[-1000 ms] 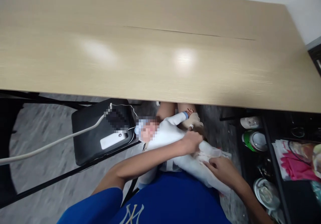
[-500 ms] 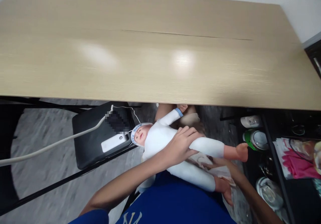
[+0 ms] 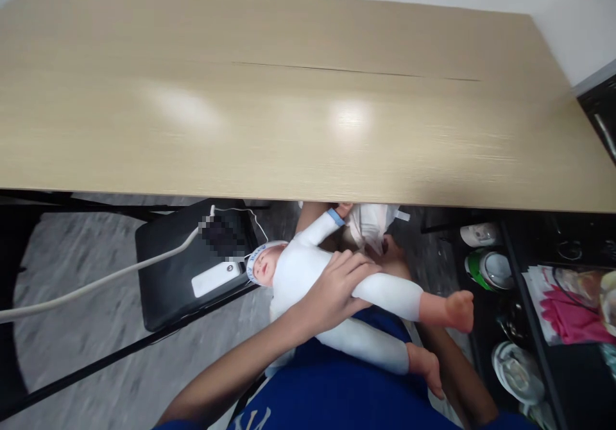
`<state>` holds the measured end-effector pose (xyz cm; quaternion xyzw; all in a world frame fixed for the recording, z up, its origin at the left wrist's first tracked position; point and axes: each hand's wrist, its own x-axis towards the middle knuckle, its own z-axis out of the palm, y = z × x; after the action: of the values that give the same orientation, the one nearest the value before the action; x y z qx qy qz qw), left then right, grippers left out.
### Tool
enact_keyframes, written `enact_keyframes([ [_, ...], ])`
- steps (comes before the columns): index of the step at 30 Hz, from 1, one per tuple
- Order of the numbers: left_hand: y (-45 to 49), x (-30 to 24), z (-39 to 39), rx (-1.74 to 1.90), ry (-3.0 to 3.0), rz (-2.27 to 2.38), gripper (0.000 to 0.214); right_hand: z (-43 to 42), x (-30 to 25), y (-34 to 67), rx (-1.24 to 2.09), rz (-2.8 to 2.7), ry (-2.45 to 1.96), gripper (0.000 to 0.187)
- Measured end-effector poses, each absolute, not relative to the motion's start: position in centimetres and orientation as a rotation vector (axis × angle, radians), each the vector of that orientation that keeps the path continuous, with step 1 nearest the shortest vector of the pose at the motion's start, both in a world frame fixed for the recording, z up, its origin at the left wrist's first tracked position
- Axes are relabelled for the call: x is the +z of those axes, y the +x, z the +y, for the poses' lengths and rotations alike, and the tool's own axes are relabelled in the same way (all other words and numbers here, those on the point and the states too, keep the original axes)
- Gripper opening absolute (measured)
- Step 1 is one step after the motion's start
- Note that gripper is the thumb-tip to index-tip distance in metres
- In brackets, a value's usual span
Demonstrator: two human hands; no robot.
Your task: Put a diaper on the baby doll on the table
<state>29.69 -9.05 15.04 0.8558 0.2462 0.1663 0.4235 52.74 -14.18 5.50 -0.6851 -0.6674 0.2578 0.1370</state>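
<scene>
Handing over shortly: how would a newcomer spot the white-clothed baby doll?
Start at the pale wood-grained tabletop, then look just below its near edge, toward the blue cloth shirt. The white-clothed baby doll lies there under the person's bare left hand. Unlike the white rectangular device nearby, it has a lettered headband and bare feet.

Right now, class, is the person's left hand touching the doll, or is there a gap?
Touching. The head view shows the left hand covering the doll's hip and one upper leg, no gap showing.
</scene>
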Motion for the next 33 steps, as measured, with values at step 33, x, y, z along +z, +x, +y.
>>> enact_keyframes([
  [33, 13.5, 5.7, -21.0, 0.643, 1.431, 1.757, 0.05, -6.5, 12.6, 44.9, 0.72, -2.544, -1.386, 0.008],
])
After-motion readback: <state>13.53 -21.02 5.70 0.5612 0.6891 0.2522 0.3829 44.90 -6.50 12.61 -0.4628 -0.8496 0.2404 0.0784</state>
